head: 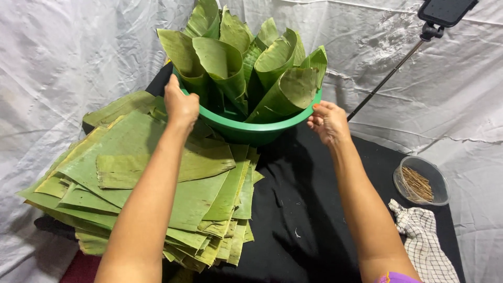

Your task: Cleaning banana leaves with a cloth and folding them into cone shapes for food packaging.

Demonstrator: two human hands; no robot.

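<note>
Both hands grip green basin (251,131) rim, between them: left hand (181,105) fingers curled over it, right hand (327,121) fingertips pinching; uneven lift likely tips it; leaf cones (246,63) just beyond fingertips would spill onto flat leaf stack (157,178).

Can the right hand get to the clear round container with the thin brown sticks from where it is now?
Probably yes. The right hand is on the rim of the green plastic basin; the clear round container of thin brown sticks sits uncovered, with only bare black cloth between.
</note>
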